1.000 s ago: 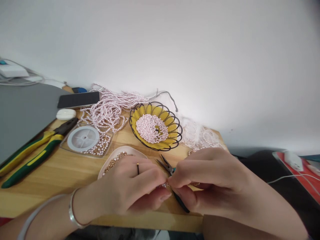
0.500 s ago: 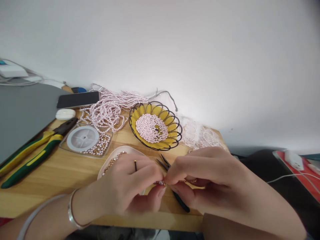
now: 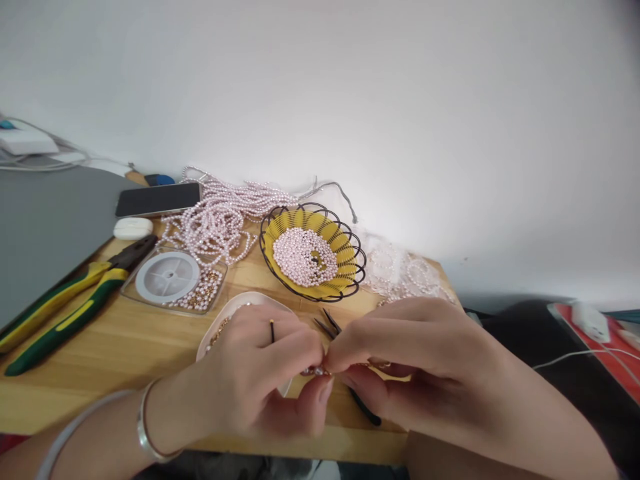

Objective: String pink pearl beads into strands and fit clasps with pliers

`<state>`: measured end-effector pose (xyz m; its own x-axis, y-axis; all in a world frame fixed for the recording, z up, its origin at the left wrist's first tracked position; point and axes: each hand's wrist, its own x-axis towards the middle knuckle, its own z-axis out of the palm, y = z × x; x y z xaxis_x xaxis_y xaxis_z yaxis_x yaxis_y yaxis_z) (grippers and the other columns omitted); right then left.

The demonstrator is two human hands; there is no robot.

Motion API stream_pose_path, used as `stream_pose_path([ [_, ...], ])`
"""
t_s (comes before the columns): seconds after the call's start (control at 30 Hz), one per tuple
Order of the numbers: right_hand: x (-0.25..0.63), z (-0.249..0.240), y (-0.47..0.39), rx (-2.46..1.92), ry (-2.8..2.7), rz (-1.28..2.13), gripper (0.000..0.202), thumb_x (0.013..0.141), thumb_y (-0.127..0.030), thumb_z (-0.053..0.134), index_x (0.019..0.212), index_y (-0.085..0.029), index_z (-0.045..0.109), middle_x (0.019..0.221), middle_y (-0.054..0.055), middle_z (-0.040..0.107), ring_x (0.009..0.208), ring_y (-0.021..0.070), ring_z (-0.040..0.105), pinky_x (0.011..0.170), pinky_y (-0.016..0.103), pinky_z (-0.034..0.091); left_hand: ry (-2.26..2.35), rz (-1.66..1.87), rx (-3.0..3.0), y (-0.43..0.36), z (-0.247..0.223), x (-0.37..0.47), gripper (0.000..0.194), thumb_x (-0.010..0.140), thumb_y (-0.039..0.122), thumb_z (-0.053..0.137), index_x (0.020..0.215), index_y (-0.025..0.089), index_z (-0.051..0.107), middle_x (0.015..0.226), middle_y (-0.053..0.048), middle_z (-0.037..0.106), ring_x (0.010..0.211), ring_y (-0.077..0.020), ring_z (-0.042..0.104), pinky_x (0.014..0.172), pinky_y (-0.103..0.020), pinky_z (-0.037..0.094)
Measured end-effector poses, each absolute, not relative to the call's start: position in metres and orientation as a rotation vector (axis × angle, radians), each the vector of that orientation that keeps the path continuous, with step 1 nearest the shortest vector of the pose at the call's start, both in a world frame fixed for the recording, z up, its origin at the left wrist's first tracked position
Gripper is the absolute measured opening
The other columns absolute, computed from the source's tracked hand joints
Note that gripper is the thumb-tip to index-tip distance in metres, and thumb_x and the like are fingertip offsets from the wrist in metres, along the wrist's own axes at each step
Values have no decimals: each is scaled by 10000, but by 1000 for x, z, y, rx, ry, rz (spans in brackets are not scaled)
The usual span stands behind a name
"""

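Note:
Near the table's front edge, my left hand pinches a small beaded strand between thumb and forefinger. My right hand meets it fingertip to fingertip, closed on the same strand, with gold chain showing under its fingers. A pale dish holding gold and pearl chain lies partly hidden behind my left hand. Black-handled fine pliers lie beneath my right hand. Behind my hands stands a yellow basket with black wire loops, full of pink beads.
Green and yellow pliers, a boxed spool, a white case and a phone lie left. Strung pink beads are heaped behind. Bagged beads lie at the back right, near the wall.
More of the beads shows between my fingertips, and my left thumb and forefinger are slightly farther apart. The whole view has shifted a little.

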<state>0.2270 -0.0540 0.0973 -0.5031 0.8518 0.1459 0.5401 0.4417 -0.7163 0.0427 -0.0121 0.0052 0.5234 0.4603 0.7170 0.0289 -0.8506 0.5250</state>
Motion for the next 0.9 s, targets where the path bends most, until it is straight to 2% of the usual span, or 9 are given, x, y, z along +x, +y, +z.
stream_pose_path([
  [0.37,224,96,-53,-1177,-2194,821,196,854,8,556,806,-136,680,616,-88,376,525,40,337,475,159,306,474,1302,2305,-13,6,44,88,867,159,496,803,218,505,594,28,571,523,-131,551,528,-246,494],
  [0.67,222,96,-53,-1148,-2177,852,191,827,38,567,818,-123,669,633,-95,438,555,22,378,511,115,323,471,1303,2310,-14,8,44,103,801,126,486,778,226,479,582,30,580,523,-142,564,562,-273,511],
  [0.9,220,96,-53,-1190,-2154,826,192,841,12,556,769,-140,649,588,-100,387,496,27,335,455,139,294,461,1276,2302,-13,9,42,101,815,118,477,801,217,481,588,29,572,513,-134,543,502,-253,461],
])
